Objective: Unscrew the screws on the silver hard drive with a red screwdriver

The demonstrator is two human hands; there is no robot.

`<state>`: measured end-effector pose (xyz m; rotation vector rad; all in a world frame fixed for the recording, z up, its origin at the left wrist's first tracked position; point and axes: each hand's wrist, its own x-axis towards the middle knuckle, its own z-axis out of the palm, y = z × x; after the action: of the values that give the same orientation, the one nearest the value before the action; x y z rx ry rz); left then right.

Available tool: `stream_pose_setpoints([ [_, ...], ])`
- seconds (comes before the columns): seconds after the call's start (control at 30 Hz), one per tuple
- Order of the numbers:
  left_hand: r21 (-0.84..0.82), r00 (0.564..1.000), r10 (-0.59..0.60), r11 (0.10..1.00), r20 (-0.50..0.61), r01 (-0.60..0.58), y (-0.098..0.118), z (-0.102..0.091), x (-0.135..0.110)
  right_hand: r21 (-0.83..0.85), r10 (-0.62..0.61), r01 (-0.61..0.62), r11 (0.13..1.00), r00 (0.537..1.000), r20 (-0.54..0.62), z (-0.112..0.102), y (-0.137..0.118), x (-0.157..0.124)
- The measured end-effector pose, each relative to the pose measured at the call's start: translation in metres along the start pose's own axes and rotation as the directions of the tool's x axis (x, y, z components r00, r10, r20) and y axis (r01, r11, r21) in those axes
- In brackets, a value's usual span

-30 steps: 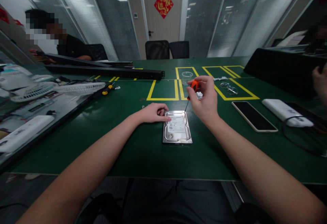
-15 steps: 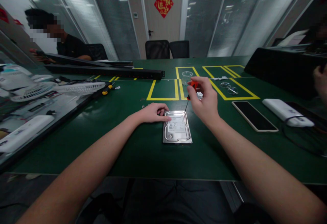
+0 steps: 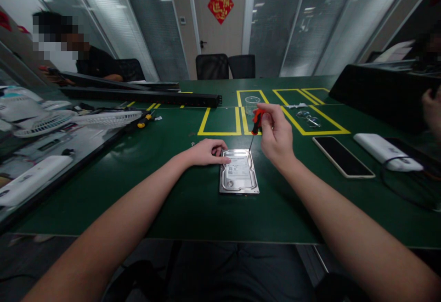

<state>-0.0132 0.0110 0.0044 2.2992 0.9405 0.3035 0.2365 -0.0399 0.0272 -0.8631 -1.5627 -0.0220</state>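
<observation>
A silver hard drive [image 3: 240,173] with a white label lies flat on the green table [image 3: 186,210] in front of me. My left hand [image 3: 208,152] grips its far left corner, thumb on the top face and fingers curled at the edge. My right hand [image 3: 277,132] is closed on the red and black handle of a screwdriver [image 3: 257,120]. The screwdriver stands nearly upright, its tip at the drive's far right corner. Whether the tip sits in a screw is too small to tell.
Beyond the drive stands a clear plastic cup [image 3: 252,102]. To the right lie glasses [image 3: 308,118], a phone [image 3: 342,156] and a white power bank-like block [image 3: 387,151] with a cable. On the left are a yellow-black screwdriver [image 3: 146,119], a fan [image 3: 44,118] and a long black bar [image 3: 144,96].
The fingers of my right hand have shifted round the screwdriver handle, and more of the handle shows. My left hand and the hard drive have stayed in place.
</observation>
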Motion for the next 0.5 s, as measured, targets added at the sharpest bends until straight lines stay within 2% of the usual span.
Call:
stream_pose_setpoints([
  [0.5, -0.004, 1.0, 0.027, 1.0, -0.008, -0.027, -0.0027, 0.0011, 0.0009, -0.027, -0.012, 0.012, 1.0, 1.0, -0.016, 0.0004, -0.0033, 0.0006],
])
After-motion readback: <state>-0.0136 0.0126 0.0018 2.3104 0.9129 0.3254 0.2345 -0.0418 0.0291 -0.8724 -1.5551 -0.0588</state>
